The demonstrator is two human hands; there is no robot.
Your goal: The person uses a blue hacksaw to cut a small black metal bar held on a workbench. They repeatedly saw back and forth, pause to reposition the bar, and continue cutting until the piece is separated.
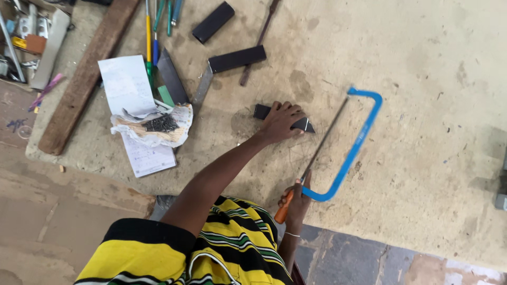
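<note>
My left hand (281,119) presses flat on a short black metal piece (307,125) that lies on the worn concrete slab (422,132); the piece's pointed end sticks out to the right of my fingers. My right hand (296,201) grips the orange handle (283,208) of a blue-framed hacksaw (355,142). The saw lies low over the slab, its thin blade (325,140) running diagonally just right of the black piece. I cannot tell whether blade and piece touch.
A long wooden plank (84,79) lies at the left. Beside it are white paper sheets (127,84), a crumpled wrapper holding small dark fasteners (161,124), a try square with a black stock (236,58), a black block (213,21), coloured pens (150,37) and a thin rod (260,39).
</note>
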